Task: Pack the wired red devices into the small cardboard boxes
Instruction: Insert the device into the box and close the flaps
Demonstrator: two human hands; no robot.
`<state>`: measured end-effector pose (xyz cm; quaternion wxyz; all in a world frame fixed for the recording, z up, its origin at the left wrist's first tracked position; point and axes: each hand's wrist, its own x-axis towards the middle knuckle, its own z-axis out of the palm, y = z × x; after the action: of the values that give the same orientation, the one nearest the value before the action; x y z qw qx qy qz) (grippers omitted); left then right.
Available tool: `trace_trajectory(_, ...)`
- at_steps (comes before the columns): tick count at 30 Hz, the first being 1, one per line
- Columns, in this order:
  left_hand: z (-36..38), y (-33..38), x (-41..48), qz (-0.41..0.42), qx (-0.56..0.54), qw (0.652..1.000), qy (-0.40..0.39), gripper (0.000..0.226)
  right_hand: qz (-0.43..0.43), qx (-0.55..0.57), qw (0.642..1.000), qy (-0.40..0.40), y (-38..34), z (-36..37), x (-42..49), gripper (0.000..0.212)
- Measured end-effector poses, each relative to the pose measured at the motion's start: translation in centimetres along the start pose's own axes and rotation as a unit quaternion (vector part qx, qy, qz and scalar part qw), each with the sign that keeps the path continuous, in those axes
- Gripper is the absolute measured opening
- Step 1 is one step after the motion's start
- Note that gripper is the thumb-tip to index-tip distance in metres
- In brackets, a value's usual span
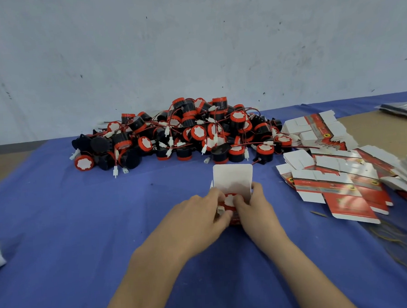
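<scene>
Two hands clasped on one small cardboard box point(232, 179) at centre of tabletop point(87, 220), flap upright. Grip, left hand point(199, 217): fingers curled round box side, white plug point(220, 209) apparently pinched. Grip, right hand point(257, 209): curled round opposite side, thumb pressing red device point(229, 200) in box mouth. Device pile point(184, 133) along far edge; flat boxes point(337, 181) at right edge.

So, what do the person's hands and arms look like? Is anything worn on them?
Both are bare. The left hand and the right hand show no glove and no ring on the sides in view. The left forearm and the right forearm carry no sleeve, watch or band up to the bottom edge of the picture.
</scene>
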<state>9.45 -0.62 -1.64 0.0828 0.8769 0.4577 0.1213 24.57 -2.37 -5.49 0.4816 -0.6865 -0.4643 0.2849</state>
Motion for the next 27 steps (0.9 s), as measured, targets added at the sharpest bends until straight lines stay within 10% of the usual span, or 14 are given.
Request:
trace_trajectory(18,1.7,-0.2,0.0,0.04,0.084,0.959,0.267,0.018,-0.012,-0.031,0.999,-0.001,0.0,-0.1,-0.2,0.013)
trace_trajectory(27,2.9,-0.8,0.9,0.022,0.073,0.965,0.249,0.022,-0.019,-0.033,0.999,-0.009,0.2,-0.1,-0.1,0.011)
